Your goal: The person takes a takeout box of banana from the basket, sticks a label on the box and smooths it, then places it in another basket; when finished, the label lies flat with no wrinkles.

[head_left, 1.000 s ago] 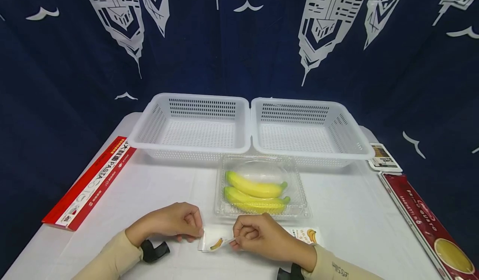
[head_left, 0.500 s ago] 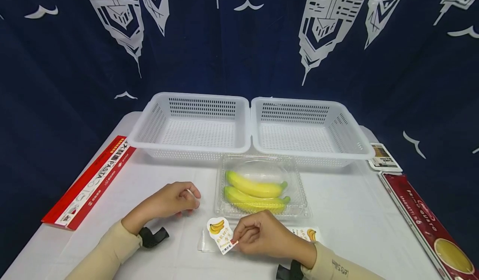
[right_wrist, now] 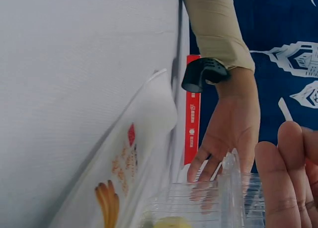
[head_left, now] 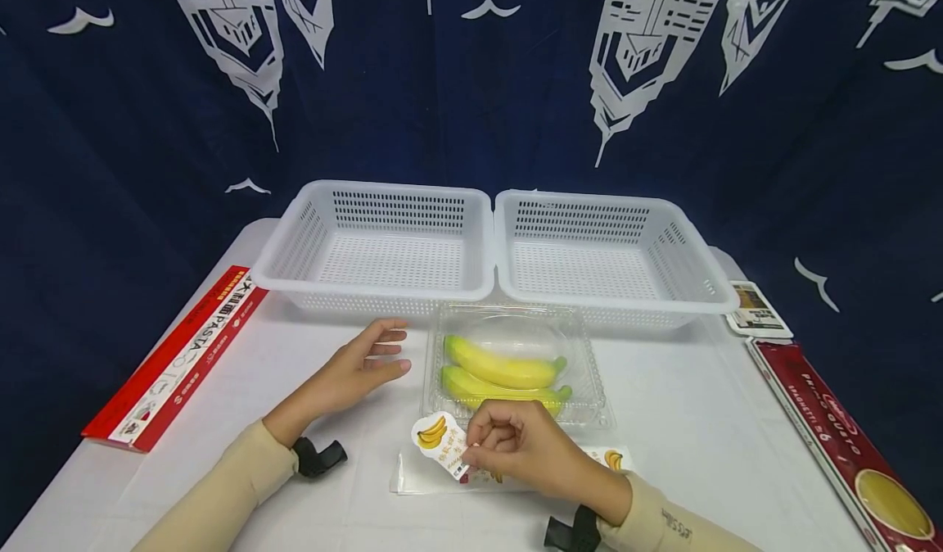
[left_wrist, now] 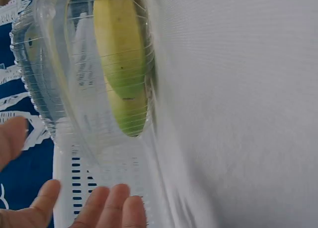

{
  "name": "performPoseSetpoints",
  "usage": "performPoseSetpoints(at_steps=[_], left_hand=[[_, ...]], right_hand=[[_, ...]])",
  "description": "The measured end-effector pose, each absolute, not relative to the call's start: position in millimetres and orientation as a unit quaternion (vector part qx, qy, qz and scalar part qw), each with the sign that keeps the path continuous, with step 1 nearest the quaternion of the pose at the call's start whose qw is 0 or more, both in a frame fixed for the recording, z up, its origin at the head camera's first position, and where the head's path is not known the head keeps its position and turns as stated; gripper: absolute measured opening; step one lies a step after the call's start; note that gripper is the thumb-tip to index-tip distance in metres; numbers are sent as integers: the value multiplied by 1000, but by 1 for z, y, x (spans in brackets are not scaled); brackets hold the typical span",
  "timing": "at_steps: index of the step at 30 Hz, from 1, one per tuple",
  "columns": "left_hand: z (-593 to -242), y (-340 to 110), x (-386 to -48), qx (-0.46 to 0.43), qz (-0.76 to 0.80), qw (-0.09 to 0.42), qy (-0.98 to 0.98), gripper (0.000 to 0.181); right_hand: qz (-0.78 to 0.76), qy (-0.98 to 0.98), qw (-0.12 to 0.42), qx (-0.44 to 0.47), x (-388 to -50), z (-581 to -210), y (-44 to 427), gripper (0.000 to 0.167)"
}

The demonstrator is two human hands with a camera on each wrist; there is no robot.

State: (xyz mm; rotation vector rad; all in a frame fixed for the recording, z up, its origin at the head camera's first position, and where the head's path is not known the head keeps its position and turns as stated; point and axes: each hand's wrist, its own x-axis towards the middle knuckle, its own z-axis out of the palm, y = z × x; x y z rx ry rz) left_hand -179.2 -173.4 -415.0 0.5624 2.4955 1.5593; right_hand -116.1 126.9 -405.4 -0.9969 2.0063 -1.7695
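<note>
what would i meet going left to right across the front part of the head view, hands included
Red-and-white pasta box → left hand → banana sticker → right hand, pinching that sticker → dark red spaghetti box.

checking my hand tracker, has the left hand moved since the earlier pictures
Yes: in the head view, the left hand has moved forward, nearer the left white basket.

White banana-print sticker [head_left: 440, 441], tilted in right hand [head_left: 519, 447], two bananas [head_left: 503, 369] inside clear container [head_left: 529, 332]
</note>
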Motion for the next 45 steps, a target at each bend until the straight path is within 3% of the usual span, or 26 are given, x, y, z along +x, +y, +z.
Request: performPoseSetpoints(at_steps=[7,18,29,45], left_hand=[[-421,-158,-192,209,568,85,792,76],[-422,-141,-200,215,597,125,763,83],[-421,-134,-205,224,607,157,746,92],[-425,-133,-205,243,607,153,741,90]], right_hand=[[-621,693,133,-340,-122,-401,131,9],[-647,695,91,-300,-126,-390,138,8],[-674,682,95,-268,-134,-381,146,45],[-658,730,68,-172,-151,-361,158,34]])
